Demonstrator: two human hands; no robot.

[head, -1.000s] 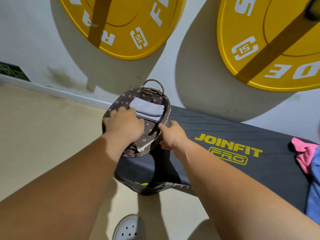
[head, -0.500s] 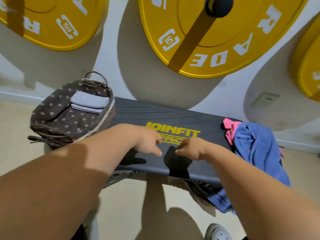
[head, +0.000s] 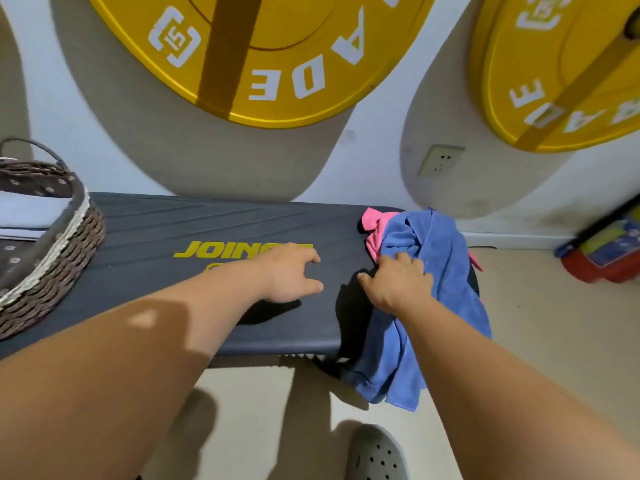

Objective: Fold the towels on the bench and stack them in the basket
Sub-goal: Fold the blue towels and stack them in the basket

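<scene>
The blue towel (head: 446, 258) lies crumpled at the 3 o'clock end of the bench (head: 207, 223) and hangs over its near edge. A pink towel (head: 372, 225) shows at the blue one's 10 o'clock. The right hand (head: 398, 282) grips the blue towel with curled fingers. The left hand (head: 291, 275), at the right hand's 9 o'clock, hovers loosely curled and holds nothing. At 9 o'clock the wicker basket (head: 69, 244) holds a folded pale towel (head: 31, 213).

Basket (head: 69, 244) on L end of bench (head: 207, 223) w/ folded towel (head: 31, 213) in it, loose towels (head: 446, 258) heaped at R end, spilling over near edge, our R hand (head: 398, 282) on them, our L hand (head: 287, 275) just left.
</scene>
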